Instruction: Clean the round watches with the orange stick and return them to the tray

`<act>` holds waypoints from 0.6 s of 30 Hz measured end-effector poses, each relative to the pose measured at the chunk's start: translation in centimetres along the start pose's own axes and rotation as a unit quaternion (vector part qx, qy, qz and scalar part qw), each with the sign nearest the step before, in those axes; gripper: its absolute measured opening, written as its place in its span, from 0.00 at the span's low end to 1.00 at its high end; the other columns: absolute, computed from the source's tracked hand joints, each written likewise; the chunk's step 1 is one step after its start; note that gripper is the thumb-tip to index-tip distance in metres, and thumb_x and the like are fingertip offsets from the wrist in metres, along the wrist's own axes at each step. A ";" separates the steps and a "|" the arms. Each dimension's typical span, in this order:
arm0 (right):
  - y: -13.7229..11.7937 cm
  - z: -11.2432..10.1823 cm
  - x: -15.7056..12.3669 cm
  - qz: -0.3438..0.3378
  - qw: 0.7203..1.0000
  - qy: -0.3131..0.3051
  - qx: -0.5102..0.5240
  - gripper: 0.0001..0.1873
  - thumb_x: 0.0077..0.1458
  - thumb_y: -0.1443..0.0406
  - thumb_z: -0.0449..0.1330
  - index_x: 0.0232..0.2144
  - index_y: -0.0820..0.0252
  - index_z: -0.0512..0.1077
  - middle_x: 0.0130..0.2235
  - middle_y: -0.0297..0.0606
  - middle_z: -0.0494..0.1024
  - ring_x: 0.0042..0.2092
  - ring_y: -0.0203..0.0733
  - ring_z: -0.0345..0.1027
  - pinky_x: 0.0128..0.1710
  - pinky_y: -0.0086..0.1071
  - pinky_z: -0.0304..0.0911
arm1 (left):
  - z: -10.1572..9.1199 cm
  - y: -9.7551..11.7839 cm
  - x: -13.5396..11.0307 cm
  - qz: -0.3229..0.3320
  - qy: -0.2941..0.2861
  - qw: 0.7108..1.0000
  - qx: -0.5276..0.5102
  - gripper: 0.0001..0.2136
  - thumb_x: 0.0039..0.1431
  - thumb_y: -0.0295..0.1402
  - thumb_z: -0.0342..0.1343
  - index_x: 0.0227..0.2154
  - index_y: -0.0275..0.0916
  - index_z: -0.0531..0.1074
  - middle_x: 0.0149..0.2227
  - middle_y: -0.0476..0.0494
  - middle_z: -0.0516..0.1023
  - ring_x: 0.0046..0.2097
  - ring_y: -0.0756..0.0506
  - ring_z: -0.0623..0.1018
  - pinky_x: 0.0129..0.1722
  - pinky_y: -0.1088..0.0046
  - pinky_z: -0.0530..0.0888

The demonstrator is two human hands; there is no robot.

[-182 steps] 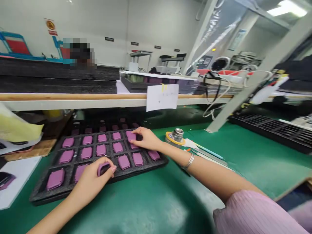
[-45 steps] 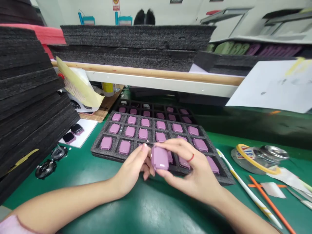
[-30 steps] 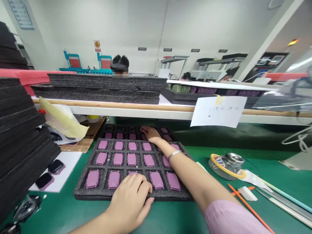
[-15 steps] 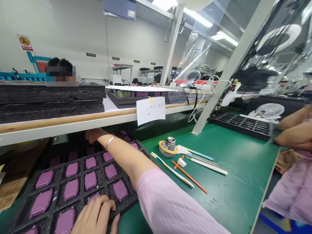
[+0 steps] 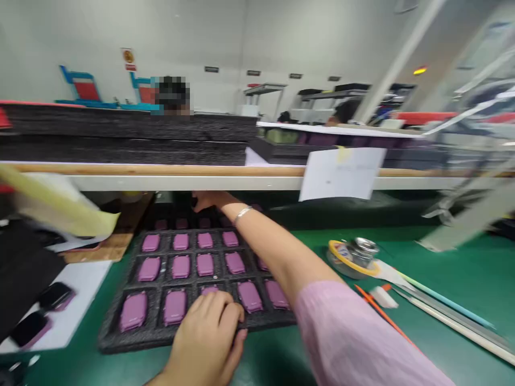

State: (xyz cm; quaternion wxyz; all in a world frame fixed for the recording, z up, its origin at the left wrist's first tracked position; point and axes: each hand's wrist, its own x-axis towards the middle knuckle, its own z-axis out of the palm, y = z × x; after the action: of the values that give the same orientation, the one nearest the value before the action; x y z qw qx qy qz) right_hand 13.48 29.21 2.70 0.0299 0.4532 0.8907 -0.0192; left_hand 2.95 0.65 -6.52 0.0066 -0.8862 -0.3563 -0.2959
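Observation:
My right hand reaches over a black foam tray and into a darker far tray below the shelf, its fingers blurred. My left hand lies curled at the front edge of the near foam tray, over a front-row lilac rounded case. Its fingers partly hide that case. Lilac cases like the one at the front left sit singly in the tray's cells. A pink sleeve covers my right forearm, which hides the tray's right part.
A white sheet at the left carries dark-faced watch-like devices. To the right stand a yellow-ringed metal jar, an orange stick and long pale tools. A paper note hangs from the wood-railed shelf.
Both hands held a lilac case above the tray a moment ago. That case is no longer visible in them. My right hand has moved to the far tray, and my left has dropped to the near tray's front edge.

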 end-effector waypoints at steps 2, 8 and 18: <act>-0.2 0.2 1.1 -0.008 1.000 -0.011 0.001 0.21 0.67 0.57 0.63 0.57 0.60 0.72 0.58 0.44 0.75 0.54 0.50 0.74 0.53 0.48 0.73 | 0.0 0.3 0.1 -0.012 0.011 1.000 -0.011 0.07 0.57 0.26 0.55 0.38 0.42 0.68 0.36 0.46 0.77 0.36 0.41 0.77 0.35 0.65 0.75; -2.1 1.0 4.0 0.016 0.997 -0.076 0.008 0.20 0.67 0.57 0.63 0.56 0.60 0.73 0.57 0.42 0.76 0.53 0.50 0.75 0.52 0.47 0.74 | 1.3 0.1 0.0 -0.010 0.058 0.998 0.018 0.09 0.51 0.28 0.61 0.35 0.41 0.67 0.34 0.48 0.76 0.33 0.44 0.75 0.31 0.66 0.71; -3.5 1.3 6.0 0.054 0.995 -0.074 0.042 0.20 0.66 0.56 0.63 0.55 0.60 0.73 0.57 0.42 0.76 0.54 0.50 0.74 0.52 0.46 0.74 | 2.9 -0.3 -0.4 0.013 0.050 0.996 0.067 0.12 0.54 0.38 0.66 0.34 0.40 0.68 0.33 0.46 0.74 0.33 0.44 0.74 0.28 0.65 0.70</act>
State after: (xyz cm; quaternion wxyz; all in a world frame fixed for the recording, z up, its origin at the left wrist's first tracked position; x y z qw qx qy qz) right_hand 7.17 31.90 1.01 0.0775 0.4986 0.8588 -0.0883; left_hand 3.98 1.27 -9.18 0.0874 -0.8721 -0.3634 -0.3157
